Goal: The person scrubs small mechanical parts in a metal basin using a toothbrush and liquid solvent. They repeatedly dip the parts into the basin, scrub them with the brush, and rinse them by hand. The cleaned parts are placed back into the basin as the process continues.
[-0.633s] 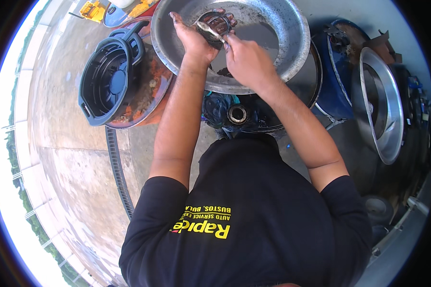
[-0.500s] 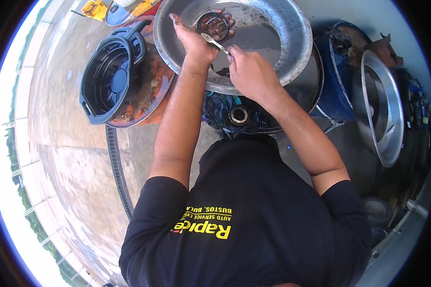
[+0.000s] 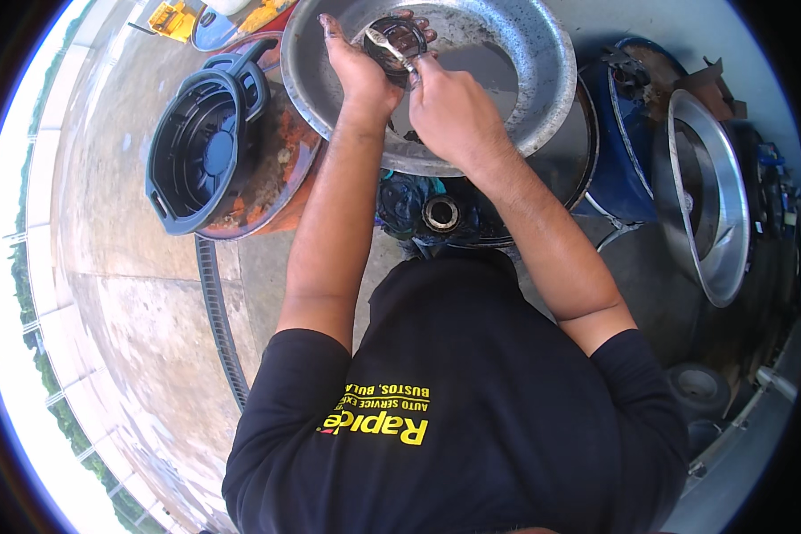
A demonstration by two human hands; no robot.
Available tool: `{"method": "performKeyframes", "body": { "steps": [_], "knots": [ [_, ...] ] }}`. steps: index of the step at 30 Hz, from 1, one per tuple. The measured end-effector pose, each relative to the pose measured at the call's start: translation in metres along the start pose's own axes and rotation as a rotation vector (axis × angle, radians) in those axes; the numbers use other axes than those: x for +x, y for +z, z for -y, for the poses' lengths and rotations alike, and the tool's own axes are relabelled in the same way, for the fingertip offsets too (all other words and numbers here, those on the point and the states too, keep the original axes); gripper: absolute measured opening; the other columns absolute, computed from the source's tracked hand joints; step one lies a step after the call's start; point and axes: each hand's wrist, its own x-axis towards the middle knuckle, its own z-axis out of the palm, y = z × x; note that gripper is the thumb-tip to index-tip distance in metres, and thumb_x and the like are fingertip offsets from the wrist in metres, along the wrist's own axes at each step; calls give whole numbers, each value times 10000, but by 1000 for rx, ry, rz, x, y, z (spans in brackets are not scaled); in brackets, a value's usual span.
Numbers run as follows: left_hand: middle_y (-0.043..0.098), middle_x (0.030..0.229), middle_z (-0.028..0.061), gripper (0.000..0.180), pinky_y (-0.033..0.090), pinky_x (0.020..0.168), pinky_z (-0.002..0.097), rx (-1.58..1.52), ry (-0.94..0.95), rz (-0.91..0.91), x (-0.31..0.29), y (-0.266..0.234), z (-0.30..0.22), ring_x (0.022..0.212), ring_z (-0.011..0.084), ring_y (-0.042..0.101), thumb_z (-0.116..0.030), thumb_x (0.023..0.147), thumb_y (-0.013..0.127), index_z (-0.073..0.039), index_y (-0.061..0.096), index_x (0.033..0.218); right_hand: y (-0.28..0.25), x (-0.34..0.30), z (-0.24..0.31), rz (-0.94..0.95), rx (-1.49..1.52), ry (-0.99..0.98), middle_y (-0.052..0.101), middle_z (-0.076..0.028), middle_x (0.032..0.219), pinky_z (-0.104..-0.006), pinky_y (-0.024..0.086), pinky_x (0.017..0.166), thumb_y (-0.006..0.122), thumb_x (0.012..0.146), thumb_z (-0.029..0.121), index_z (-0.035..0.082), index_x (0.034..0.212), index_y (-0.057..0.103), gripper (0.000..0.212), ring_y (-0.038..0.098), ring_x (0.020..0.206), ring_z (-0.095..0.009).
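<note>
My left hand (image 3: 363, 82), palm up with grimy fingers curled beneath, holds a round black ring-shaped part (image 3: 368, 59) over a large metal basin (image 3: 554, 105). Its exact kind is unclear. In my right hand (image 3: 454, 111) is a small brush (image 3: 398, 54) resembling a toothbrush, gripped in the closed fingers. The brush's head lies over the ring, near its far left side. Dark liquid (image 3: 485, 76) covers part of the basin's bottom.
A black drain pan (image 3: 165, 151) rests on a rusty orange drum (image 3: 285, 178) at left. Below the basin sits a dark part with a round opening (image 3: 440, 214). Blue drum (image 3: 621, 160) and another metal basin (image 3: 730, 214) stand at right.
My right hand and the brush have shifted up and left, farther across the ring. The ring looks more tilted in my left hand.
</note>
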Motion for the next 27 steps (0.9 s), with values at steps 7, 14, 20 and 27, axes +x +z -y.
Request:
{"method": "performKeyframes", "body": {
  "steps": [7, 14, 20, 27],
  "knots": [
    [705, 1278, 284, 881, 544, 1004, 599, 30, -30, 37, -1, -1, -2, 1191, 449, 682, -659, 1009, 327, 95, 596, 1379, 6, 10, -12, -36, -31, -45, 750, -309, 971, -567, 595, 919, 506, 1029, 204, -41, 1219, 644, 339, 744, 971, -479],
    [713, 1269, 279, 823, 548, 1003, 595, 101, -43, 70, -5, -14, -11, 1194, 437, 688, -610, 1024, 361, 95, 606, 1370, -21, 45, -95, 19, -275, 190, 749, -240, 1210, -523, 563, 1011, 489, 1024, 209, 20, 1310, 684, 394, 726, 1138, -405],
    [678, 1345, 286, 732, 531, 1037, 602, 62, -93, 121, -12, -11, -10, 1257, 441, 658, -470, 990, 395, 95, 572, 1420, 24, 61, -175, 390, -696, 311, 738, -173, 1326, -463, 568, 1018, 514, 1015, 192, 84, 1289, 760, 384, 712, 1235, -336],
    [670, 1348, 294, 631, 512, 1082, 609, 14, -109, 92, -3, -24, -5, 1262, 446, 653, -369, 1030, 372, 86, 565, 1422, -18, 58, -83, 219, -286, 188, 749, -224, 1232, -514, 573, 1004, 494, 1042, 232, 44, 1286, 711, 376, 731, 1152, -381]
  ]
}}
